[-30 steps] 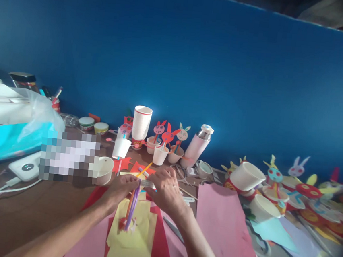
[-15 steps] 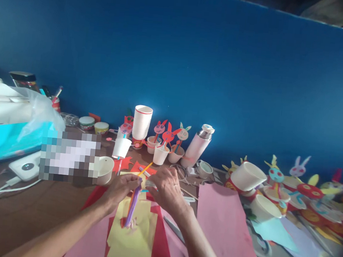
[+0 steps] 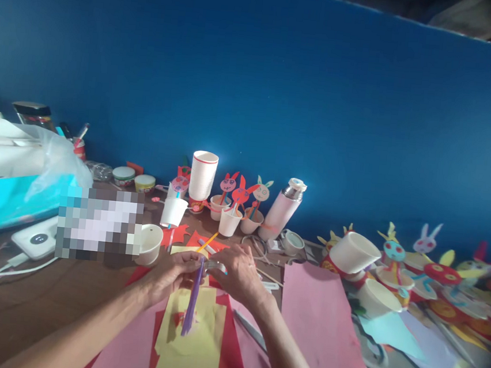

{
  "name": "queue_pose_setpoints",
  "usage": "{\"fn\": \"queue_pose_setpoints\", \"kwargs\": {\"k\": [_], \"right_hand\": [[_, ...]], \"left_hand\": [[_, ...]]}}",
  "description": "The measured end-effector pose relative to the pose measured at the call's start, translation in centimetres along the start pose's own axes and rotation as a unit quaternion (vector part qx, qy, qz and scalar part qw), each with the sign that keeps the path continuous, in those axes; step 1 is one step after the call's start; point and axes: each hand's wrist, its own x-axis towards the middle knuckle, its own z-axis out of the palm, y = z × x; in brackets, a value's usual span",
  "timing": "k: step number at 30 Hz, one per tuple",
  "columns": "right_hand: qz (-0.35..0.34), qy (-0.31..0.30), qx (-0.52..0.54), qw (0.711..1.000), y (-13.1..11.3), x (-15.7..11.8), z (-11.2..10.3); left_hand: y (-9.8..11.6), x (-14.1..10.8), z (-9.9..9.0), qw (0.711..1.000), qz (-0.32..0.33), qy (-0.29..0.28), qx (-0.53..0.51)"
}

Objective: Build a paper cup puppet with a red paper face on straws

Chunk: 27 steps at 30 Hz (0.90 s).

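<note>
Between the fingertips of my left hand [image 3: 182, 267] is the upper end of a purple straw [image 3: 192, 303], which hangs down over yellow paper [image 3: 207, 348]. A thin yellow-orange stick [image 3: 208, 242] shows just above those fingertips. My right hand [image 3: 240, 270] is close beside, its fingers curled round a small pale ring that looks like a roll of tape [image 3: 217, 266]. Most of that roll is hidden by the fingers. Small red scraps [image 3: 179, 319] lie on the yellow paper behind the straw. Scissors [image 3: 251, 329] lie partly under my right forearm.
Paper cups with rabbit faces [image 3: 241, 195] stand at the back, beside stacked cups [image 3: 203, 174] and a pink thermos [image 3: 284, 208]. An open cup [image 3: 149, 244] is left of my hands. Pink paper [image 3: 323, 324] and more rabbit cups [image 3: 394, 262] are on the right. A white device [image 3: 36, 239] trails cables.
The purple straw has swung to hang more upright, and the orange strip beside it no longer shows. My right hand has turned slightly, so the pale ring shows more clearly.
</note>
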Motion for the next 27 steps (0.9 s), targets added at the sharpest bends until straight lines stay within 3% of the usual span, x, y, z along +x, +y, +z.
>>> {"fn": "queue_pose_setpoints", "kwargs": {"k": [9,15,23,27], "right_hand": [[0.009,0.005,0.038,0.999,0.8,-0.1,-0.6],[0.074,0.023,0.050,0.996,3.1,-0.5,-1.6],[0.133,0.046,0.046,0.989,4.9,-4.9,-1.2],[0.143,0.015,0.029,0.989,5.0,-7.0,-1.4]], "left_hand": [[-0.1,0.1,-0.5,1.000,-0.009,0.004,-0.028],[-0.3,0.5,-1.2,0.998,-0.005,0.028,-0.052],[-0.8,1.0,-1.9,0.996,0.003,0.057,-0.075],[-0.7,1.2,-1.7,0.994,0.026,0.086,-0.068]]}}
